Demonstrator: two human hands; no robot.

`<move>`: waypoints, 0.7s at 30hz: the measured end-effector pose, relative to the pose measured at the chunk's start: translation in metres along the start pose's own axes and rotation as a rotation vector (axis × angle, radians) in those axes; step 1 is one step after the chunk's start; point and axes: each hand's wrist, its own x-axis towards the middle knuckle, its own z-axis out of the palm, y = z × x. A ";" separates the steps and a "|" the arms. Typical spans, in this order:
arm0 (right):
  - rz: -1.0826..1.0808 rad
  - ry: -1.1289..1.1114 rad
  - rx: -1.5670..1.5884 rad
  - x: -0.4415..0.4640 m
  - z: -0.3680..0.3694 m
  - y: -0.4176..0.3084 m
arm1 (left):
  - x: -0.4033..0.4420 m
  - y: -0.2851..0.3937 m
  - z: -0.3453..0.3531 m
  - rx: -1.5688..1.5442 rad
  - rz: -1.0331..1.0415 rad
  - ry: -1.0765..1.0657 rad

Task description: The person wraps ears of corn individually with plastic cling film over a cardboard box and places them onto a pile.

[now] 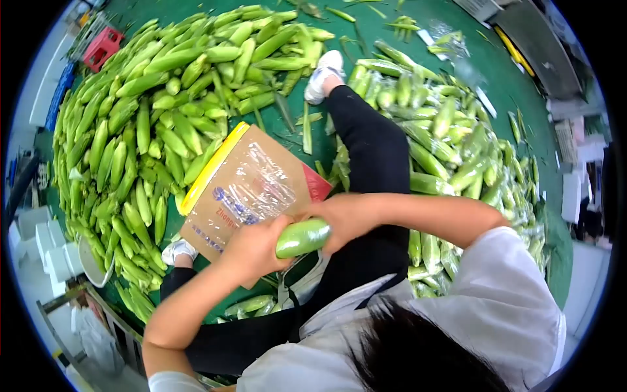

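Hands, left (253, 249) and right (343, 219), curled round green corn ear (302, 238) lying between them.

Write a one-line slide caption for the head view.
Left hand and right hand grip a green corn ear near a cardboard box, between a loose corn pile and plastic-wrapped corn.

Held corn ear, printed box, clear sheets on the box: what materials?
Corn ear: green husk, smooth with a glossy highlight; possibly film-wrapped, can't tell.
Printed box: likely cardboard, mostly matte; plain brown face with printed lettering.
Clear sheets: probably thin plastic film, shiny; see-through, with crinkled glints.
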 end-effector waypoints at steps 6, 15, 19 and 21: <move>0.239 0.550 -0.674 -0.027 -0.094 -0.013 | 0.040 -0.093 -0.061 -1.132 -0.206 -0.429; 0.923 1.208 -0.785 -0.407 -0.004 0.155 | 0.038 -0.490 0.036 0.191 -0.676 0.565; 0.705 1.374 -0.728 -0.250 -0.065 0.085 | 0.045 -0.468 0.004 0.190 -0.797 0.357; 0.619 1.246 -0.636 -0.080 -0.083 0.044 | 0.036 -0.442 -0.021 0.315 -0.880 0.236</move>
